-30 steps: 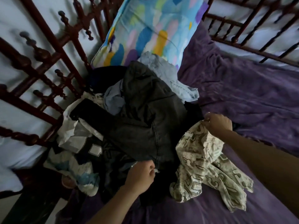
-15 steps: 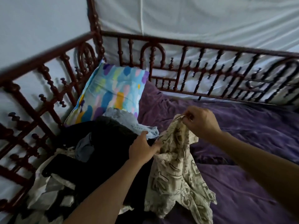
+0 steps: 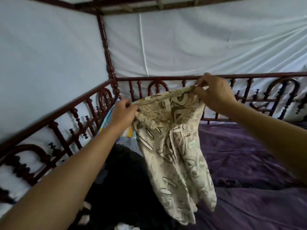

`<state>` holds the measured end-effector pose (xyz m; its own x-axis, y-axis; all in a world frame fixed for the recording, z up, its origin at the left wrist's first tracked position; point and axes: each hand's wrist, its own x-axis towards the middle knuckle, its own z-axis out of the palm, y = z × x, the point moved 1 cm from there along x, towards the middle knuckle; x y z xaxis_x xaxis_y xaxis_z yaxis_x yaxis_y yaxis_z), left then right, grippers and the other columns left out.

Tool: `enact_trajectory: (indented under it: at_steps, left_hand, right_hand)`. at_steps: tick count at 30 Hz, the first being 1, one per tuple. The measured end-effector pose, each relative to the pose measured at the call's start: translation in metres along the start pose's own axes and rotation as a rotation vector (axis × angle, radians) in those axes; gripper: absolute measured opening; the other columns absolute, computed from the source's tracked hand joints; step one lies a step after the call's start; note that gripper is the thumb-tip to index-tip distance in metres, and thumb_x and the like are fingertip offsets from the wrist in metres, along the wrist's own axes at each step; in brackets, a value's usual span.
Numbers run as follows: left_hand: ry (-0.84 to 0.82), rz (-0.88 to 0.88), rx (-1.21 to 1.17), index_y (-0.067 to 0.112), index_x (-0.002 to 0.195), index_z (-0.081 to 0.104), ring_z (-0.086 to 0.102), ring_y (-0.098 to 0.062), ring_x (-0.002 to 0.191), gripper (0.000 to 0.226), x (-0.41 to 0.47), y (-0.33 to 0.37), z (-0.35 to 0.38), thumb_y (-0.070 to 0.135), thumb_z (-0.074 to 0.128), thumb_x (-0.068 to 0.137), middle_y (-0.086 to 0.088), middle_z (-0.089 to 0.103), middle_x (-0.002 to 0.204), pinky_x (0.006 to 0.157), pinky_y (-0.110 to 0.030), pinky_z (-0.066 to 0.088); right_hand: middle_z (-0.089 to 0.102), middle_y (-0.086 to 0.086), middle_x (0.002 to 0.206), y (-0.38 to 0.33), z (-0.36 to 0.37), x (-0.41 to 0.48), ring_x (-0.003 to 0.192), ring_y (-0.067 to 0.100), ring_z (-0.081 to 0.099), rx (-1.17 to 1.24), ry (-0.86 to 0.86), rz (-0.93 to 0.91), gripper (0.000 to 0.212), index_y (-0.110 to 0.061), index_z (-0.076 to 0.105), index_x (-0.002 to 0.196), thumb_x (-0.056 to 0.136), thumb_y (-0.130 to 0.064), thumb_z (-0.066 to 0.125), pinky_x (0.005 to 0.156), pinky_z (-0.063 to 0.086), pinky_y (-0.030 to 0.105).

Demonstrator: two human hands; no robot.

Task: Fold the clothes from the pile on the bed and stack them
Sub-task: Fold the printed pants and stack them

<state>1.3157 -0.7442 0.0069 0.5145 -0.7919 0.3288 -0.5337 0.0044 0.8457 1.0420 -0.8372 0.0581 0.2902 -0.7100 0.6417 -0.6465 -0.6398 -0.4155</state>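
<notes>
While the garment hangs, head view: the cream cotton shirt with olive-brown print (image 3: 176, 155) is lifted off the bed, its top edge stretched between both hands and its body drooping toward 6 o'clock.
Left hand (image 3: 123, 112): at 10 o'clock of the shirt, fingers curled, pinching the top edge.
Right hand (image 3: 214, 93): at 2 o'clock of the shirt, higher than the left, thumb and fingers pinching the same edge; the two hands are well apart.
Pile: the heap of dark, mostly black clothes (image 3: 119, 180) lies at 7 o'clock below the shirt, beside the dark red turned-wood bed rail (image 3: 69, 113).
Bed: the rumpled purple sheet (image 3: 240, 163) spreads at 4 o'clock, probably the place to lay the shirt.
Pillow: a multi-coloured pastel pillow (image 3: 106, 123) peeks out behind the left hand.
Step, as I judge it: spreading and squaring the shirt before a first fold; no stack shows.
Risk: the hands are uneven and the front looks twisted, so laying it down now could fold in creases. The hem hangs over the pile's edge and could drag or snag there. A light pinch could slip.
</notes>
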Motion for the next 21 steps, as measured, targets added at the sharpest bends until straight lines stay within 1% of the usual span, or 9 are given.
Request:
enact_trajectory:
  at_steps: [2, 4, 7, 10, 12, 14, 16, 18, 21]
  left_hand:
    - [0.036, 0.055, -0.059, 0.009, 0.069, 0.052, 0.042, -0.004, 0.05, 0.02, 0.009, 0.031, -0.018, 0.026, 0.056, 0.077, 0.0, 0.046, 0.061, 0.048, -0.022, 0.031]
    - [0.018, 0.098, -0.121, 0.013, 0.066, 0.051, 0.044, -0.001, 0.049, 0.018, 0.012, 0.053, -0.03, 0.03, 0.052, 0.071, 0.003, 0.049, 0.06, 0.05, -0.023, 0.034]
    - [-0.021, 0.149, -0.073, 0.018, 0.067, 0.049, 0.049, -0.006, 0.056, 0.019, 0.016, 0.068, -0.042, 0.037, 0.05, 0.072, 0.005, 0.049, 0.061, 0.059, -0.03, 0.036]
    - [-0.09, 0.202, -0.026, 0.015, 0.074, 0.052, 0.054, -0.015, 0.066, 0.03, 0.017, 0.075, -0.052, 0.045, 0.053, 0.073, -0.003, 0.053, 0.067, 0.065, -0.036, 0.039]
    - [-0.145, 0.252, 0.039, 0.015, 0.08, 0.061, 0.061, -0.021, 0.075, 0.037, 0.017, 0.076, -0.06, 0.051, 0.055, 0.073, -0.008, 0.062, 0.073, 0.07, -0.036, 0.042]
    - [-0.194, 0.259, 0.118, 0.021, 0.072, 0.067, 0.063, -0.014, 0.073, 0.035, 0.015, 0.075, -0.069, 0.055, 0.058, 0.073, 0.006, 0.066, 0.067, 0.071, -0.033, 0.043]
    - [-0.256, 0.235, 0.175, 0.024, 0.055, 0.058, 0.05, -0.007, 0.053, 0.038, 0.015, 0.071, -0.08, 0.053, 0.063, 0.079, 0.014, 0.048, 0.05, 0.06, -0.03, 0.035]
    - [-0.311, 0.226, 0.237, 0.023, 0.049, 0.054, 0.034, -0.006, 0.043, 0.047, 0.015, 0.064, -0.089, 0.057, 0.063, 0.08, 0.014, 0.03, 0.044, 0.056, -0.029, 0.028]
    - [-0.368, 0.272, 0.363, 0.023, 0.059, 0.052, 0.037, -0.004, 0.06, 0.062, 0.013, 0.051, -0.101, 0.085, 0.058, 0.062, 0.003, 0.048, 0.061, 0.061, -0.031, 0.031]
  right_hand:
    - [0.066, -0.003, 0.083, -0.01, -0.012, 0.004, 0.077, 0.026, 0.062, 0.159, 0.008, 0.036, 0.01, -0.019, 0.052, 0.078, 0.084, -0.022, 0.059, 0.064, 0.048, 0.036]
    - [0.06, -0.003, 0.07, -0.018, -0.02, 0.007, 0.067, 0.02, 0.057, 0.37, 0.009, 0.078, 0.016, -0.022, 0.049, 0.072, 0.086, -0.017, 0.055, 0.058, 0.045, 0.033]
    - [0.045, -0.005, 0.063, -0.027, -0.026, 0.009, 0.058, 0.007, 0.043, 0.61, 0.028, 0.118, 0.021, -0.022, 0.048, 0.069, 0.089, -0.013, 0.048, 0.052, 0.035, 0.026]
    - [0.044, -0.005, 0.064, -0.032, -0.024, 0.012, 0.061, 0.009, 0.041, 0.745, 0.052, 0.179, 0.013, -0.021, 0.05, 0.069, 0.082, -0.023, 0.046, 0.056, 0.033, 0.028]
    - [0.045, -0.003, 0.066, -0.031, -0.02, 0.014, 0.066, 0.012, 0.043, 0.739, 0.055, 0.2, 0.012, -0.02, 0.051, 0.071, 0.079, -0.029, 0.047, 0.06, 0.034, 0.03]
    - [0.046, 0.0, 0.066, -0.029, -0.013, 0.015, 0.064, 0.013, 0.044, 0.686, 0.045, 0.172, 0.013, -0.021, 0.051, 0.075, 0.081, -0.033, 0.049, 0.059, 0.034, 0.031]
    - [0.048, -0.001, 0.064, -0.028, -0.006, 0.014, 0.056, 0.011, 0.042, 0.583, 0.016, 0.094, 0.017, -0.022, 0.05, 0.078, 0.086, -0.038, 0.05, 0.052, 0.033, 0.03]
    - [0.05, -0.009, 0.063, -0.032, -0.002, 0.008, 0.053, 0.004, 0.043, 0.41, -0.041, -0.013, 0.027, -0.026, 0.049, 0.077, 0.09, -0.049, 0.05, 0.051, 0.035, 0.027]
    - [0.049, -0.01, 0.061, -0.043, 0.0, -0.014, 0.058, 0.0, 0.048, 0.187, -0.169, -0.189, 0.038, -0.032, 0.044, 0.076, 0.088, -0.069, 0.041, 0.05, 0.034, 0.017]
